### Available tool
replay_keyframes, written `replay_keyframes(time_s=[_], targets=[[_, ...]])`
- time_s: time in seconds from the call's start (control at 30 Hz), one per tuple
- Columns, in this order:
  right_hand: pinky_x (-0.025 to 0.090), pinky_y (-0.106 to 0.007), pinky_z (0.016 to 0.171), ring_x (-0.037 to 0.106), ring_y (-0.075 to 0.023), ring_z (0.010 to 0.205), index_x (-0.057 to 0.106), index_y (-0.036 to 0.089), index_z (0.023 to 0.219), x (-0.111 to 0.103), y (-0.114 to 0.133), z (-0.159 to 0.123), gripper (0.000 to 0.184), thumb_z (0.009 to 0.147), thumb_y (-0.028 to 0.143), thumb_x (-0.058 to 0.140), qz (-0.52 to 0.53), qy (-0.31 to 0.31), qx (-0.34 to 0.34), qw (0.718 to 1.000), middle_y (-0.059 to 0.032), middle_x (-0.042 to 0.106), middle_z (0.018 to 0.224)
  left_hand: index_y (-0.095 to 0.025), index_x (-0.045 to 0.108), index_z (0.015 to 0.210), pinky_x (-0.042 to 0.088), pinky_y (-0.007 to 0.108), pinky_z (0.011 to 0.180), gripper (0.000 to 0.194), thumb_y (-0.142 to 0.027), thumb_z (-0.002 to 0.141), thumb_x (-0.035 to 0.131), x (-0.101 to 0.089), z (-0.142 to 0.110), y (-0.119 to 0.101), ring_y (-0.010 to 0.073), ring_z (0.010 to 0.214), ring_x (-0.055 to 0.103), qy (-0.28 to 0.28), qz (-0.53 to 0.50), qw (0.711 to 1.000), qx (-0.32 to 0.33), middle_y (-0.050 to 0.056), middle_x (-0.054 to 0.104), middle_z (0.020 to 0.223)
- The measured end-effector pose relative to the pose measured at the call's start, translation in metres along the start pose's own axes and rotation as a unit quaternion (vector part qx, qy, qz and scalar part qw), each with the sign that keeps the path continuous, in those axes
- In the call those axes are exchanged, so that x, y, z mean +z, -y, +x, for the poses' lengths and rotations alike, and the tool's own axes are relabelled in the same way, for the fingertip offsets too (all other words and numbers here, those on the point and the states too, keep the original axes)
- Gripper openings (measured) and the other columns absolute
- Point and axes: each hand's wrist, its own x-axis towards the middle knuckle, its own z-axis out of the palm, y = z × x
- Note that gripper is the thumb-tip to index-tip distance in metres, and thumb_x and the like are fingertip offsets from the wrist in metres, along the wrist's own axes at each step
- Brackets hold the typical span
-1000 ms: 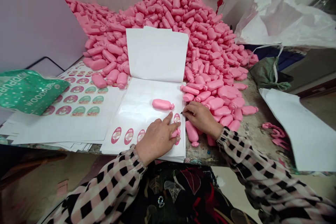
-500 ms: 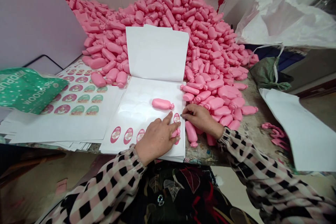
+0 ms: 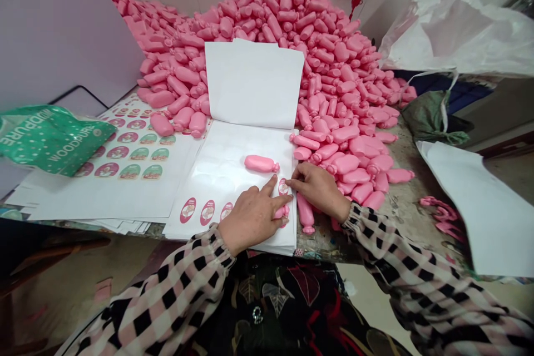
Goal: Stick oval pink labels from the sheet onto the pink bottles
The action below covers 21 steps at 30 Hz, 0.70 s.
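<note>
My left hand (image 3: 252,216) lies over the lower right of a white sticker sheet (image 3: 242,144). Between its thumb and fingers shows a small pink bottle (image 3: 281,212), mostly covered by the hand; the index finger stretches out onto the sheet. With thumb and forefinger pinched, my right hand (image 3: 319,188) is at the edge of an oval pink sticker (image 3: 283,185) by the sheet's right side. Above my left hand, another pink bottle (image 3: 261,164) rests on its side on the sheet. Several oval stickers (image 3: 207,212) remain along the sheet's lower edge.
A large heap of pink bottles (image 3: 275,22) covers the back and right of the table. Folded-back white paper (image 3: 254,83) stands against it. On the left are printed sticker sheets (image 3: 137,194) and a green bag (image 3: 54,139). White paper (image 3: 492,217) hangs at right.
The view has shifted slightly, so everything sits a little further right. My right fingers have moved slightly left over the oval sticker's edge; my left hand keeps its pose over the bottle.
</note>
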Motion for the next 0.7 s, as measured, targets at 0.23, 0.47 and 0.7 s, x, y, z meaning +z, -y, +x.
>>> replay_keyframes(time_s=[0.23, 0.47, 0.7], targets=[[0.036, -0.025, 0.064, 0.051, -0.0134, 0.073, 0.057, 0.02, 0.073, -0.001, 0.002, -0.006, 0.02, 0.086, 0.035, 0.056, 0.029, -0.05, -0.063, 0.996, 0.0005, 0.058, 0.074, -0.041, 0.048, 0.131, 0.044, 0.048, 0.085, 0.049, -0.045, 0.082, 0.053, -0.001, 0.0, 0.003, 0.0274, 0.095, 0.056, 0.012, 0.016, 1.0, 0.024, 0.005, 0.022, 0.153], [0.039, -0.028, 0.063, 0.052, -0.0142, 0.068, 0.058, 0.02, 0.07, -0.001, -0.001, -0.01, 0.02, 0.082, 0.035, 0.062, 0.131, -0.105, -0.067, 0.984, -0.0006, 0.058, 0.071, -0.042, 0.048, 0.131, 0.044, 0.045, 0.082, 0.049, -0.047, 0.082, 0.054, -0.005, -0.003, 0.005, 0.0241, 0.089, 0.058, 0.021, 0.033, 0.998, 0.057, 0.006, 0.023, 0.152], [0.042, -0.028, 0.061, 0.051, -0.0133, 0.064, 0.059, 0.02, 0.073, -0.02, 0.009, -0.015, 0.022, 0.077, 0.04, 0.067, 0.291, -0.178, 0.026, 0.94, 0.0002, 0.058, 0.071, -0.033, 0.052, 0.128, 0.039, 0.046, 0.093, 0.045, -0.041, 0.085, 0.054, -0.009, -0.014, 0.004, 0.0285, 0.109, 0.053, -0.055, -0.143, 0.987, 0.042, 0.009, 0.047, 0.139]])
